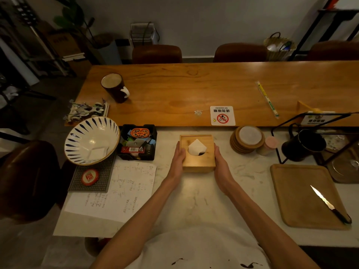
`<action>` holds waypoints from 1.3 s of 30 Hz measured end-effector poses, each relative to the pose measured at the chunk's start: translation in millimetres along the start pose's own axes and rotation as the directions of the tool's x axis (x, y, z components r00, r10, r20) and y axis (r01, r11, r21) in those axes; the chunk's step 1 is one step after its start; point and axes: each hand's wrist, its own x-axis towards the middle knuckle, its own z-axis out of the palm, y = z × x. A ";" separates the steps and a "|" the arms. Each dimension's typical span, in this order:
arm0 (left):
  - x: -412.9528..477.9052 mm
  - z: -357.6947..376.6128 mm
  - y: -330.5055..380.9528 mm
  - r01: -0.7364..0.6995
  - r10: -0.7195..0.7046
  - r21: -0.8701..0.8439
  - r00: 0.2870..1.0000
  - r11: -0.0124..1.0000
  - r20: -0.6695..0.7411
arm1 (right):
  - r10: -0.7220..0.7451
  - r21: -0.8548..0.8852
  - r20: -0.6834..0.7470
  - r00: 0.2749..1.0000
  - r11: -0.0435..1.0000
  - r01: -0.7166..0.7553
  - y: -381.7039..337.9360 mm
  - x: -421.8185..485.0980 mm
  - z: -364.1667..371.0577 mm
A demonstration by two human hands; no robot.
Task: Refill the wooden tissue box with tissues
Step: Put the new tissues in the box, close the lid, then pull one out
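Observation:
The wooden tissue box [200, 161] stands upright on the white marble counter [196, 200] in the middle of the view. A white tissue [196, 146] pokes up through the oval hole in its lid. My left hand [178, 158] presses flat against the box's left side. My right hand [221, 162] clasps its right side. The box sits squeezed between both palms.
Left of the box are a black tray of small items [137, 142], a striped bowl [91, 140] and handwritten papers [120, 191]. Right of it stand stacked wooden coasters [247, 139] and a wooden board [305, 193] with a knife [330, 204]. A dark mug [115, 87] sits on the far wooden table.

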 end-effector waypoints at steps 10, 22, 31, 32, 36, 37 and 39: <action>31.2 -3.0 -9.5 -0.007 0.007 0.006 0.999 1.000 -0.035 | -0.013 -0.110 -0.051 0.999 0.994 0.007 12.3 25.6 0.9; 69.0 1.2 13.1 -0.044 0.043 -0.031 0.998 0.999 -0.055 | -0.100 -0.105 -0.106 0.989 0.990 0.089 -5.6 72.2 9.0; 64.0 -0.2 17.6 -0.036 0.037 0.018 0.999 0.999 -0.032 | -0.045 -0.102 -0.060 0.997 0.994 0.038 -12.7 69.3 7.5; 62.1 -0.3 20.0 -0.042 0.042 0.030 0.999 0.999 -0.020 | -0.027 -0.078 -0.025 0.999 0.997 0.025 -12.8 71.6 3.4; 57.1 -5.4 33.6 -0.029 0.020 0.186 0.999 0.982 0.050 | 0.046 -0.060 0.008 0.999 0.997 -0.046 -17.6 81.9 -7.0; 57.2 -8.4 36.4 -0.013 -0.005 0.247 0.997 0.969 0.072 | 0.059 -0.122 -0.032 0.998 0.991 -0.063 -22.8 79.7 -5.0; 56.8 -15.1 40.4 0.082 -0.115 0.345 0.991 0.935 0.075 | 0.064 -0.277 -0.155 0.986 0.955 -0.105 -30.1 65.2 5.5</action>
